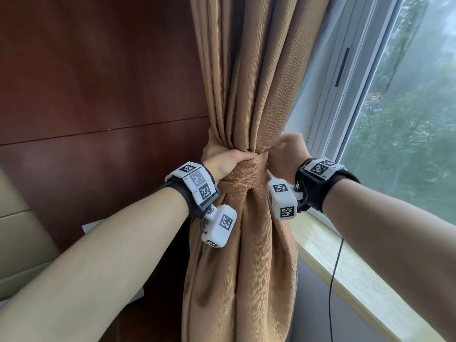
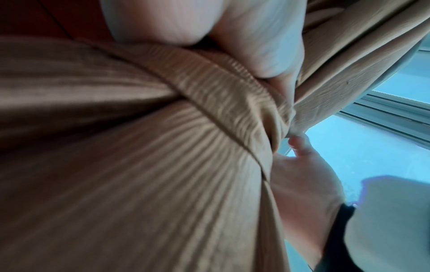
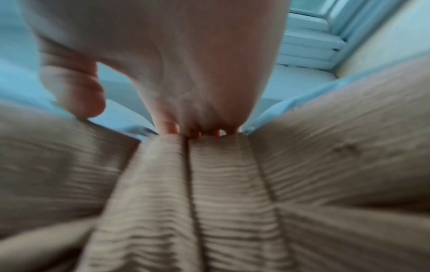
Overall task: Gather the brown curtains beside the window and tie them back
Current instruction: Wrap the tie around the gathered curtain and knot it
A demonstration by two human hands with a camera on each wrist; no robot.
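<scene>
The brown curtain [image 1: 249, 70] hangs gathered into one bundle between the wood wall and the window. A tieback band [image 1: 243, 175] of the same cloth wraps its waist; it also shows as a ribbed strip [image 2: 223, 92] and as folds [image 3: 223, 174]. My left hand [image 1: 228, 159] grips the bundle at the band's top left, fingers curled round the cloth. My right hand [image 1: 287, 154] holds the band's right end behind the curtain, fingertips [image 3: 172, 127] tucked into the fabric [image 3: 325, 147]; what they pinch is hidden.
A dark wood panel wall [image 1: 98, 95] stands to the left. The window [image 1: 407, 119] and its pale sill [image 1: 357, 275] lie to the right, with a thin black cable [image 1: 336, 262] hanging over the sill. A beige cushioned seat [image 1: 22, 230] is at the lower left.
</scene>
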